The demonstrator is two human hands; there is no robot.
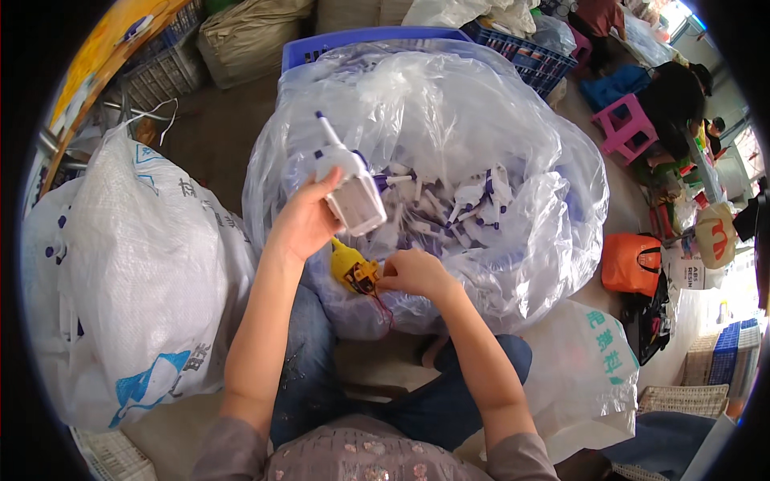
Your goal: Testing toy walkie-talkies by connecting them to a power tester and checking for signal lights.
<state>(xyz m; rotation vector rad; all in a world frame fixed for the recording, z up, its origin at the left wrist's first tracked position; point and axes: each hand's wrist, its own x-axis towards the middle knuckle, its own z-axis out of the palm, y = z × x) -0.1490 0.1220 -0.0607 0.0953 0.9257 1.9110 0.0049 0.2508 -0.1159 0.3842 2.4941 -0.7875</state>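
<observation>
My left hand [306, 218] is closed round a white toy walkie-talkie [355, 200] with purple trim. Its antenna points up and to the left, and its flat, greyish face is turned toward me. Just below, a yellow rounded piece [349, 266] with a thin yellow tip lies against the near side of the clear plastic bag [449, 104]. Dark and orange-yellow parts show at its open end, and thin red wires hang from it. My right hand [419, 274] has its fingertips pinched together at that end. Several white and purple toy pieces [473, 196] lie inside the bag.
The bag lines a blue crate [301, 53]. A bulging white woven sack [152, 272] stands at left, and another pale sack [573, 361] lies at right. Beyond are a pink stool [624, 128], an orange bag [632, 264] and a seated person [678, 104].
</observation>
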